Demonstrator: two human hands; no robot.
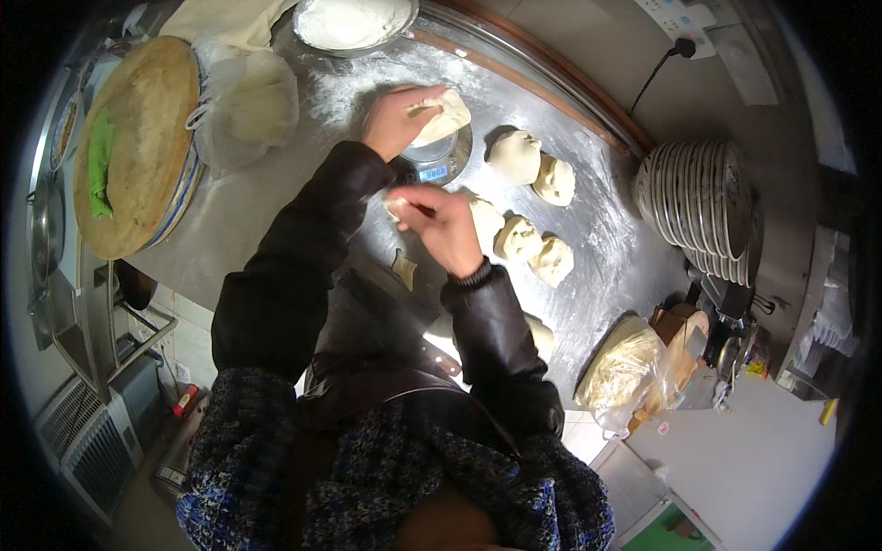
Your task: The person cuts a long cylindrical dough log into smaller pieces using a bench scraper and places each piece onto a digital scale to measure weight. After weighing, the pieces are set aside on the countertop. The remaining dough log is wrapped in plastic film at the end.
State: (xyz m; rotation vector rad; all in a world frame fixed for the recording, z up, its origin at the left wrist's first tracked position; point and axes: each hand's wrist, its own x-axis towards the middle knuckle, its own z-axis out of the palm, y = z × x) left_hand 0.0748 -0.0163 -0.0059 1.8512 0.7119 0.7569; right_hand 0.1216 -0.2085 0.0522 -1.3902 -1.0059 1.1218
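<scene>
My left hand (402,119) is closed on a lump of dough (446,118) at the round kitchen scale (459,147). Its small display glows blue on the near side. Just nearer to me, my right hand (441,225) pinches a small piece of dough (395,206) between thumb and fingers. Beside the scale, on the right, several pale dough lumps rest on the metal worktop, among them a large smooth one (514,158) and a rougher one (519,239). A thin dough scrap (403,268) lies below my right hand. My right sleeve partly covers more dough.
A bowl of flour (356,20) stands at the far edge, with flour scattered on the worktop (588,303). On the left are a round wooden board (142,138) and a plastic bag (248,110). Stacked plates (698,202) and a bagged bundle (625,367) stand right.
</scene>
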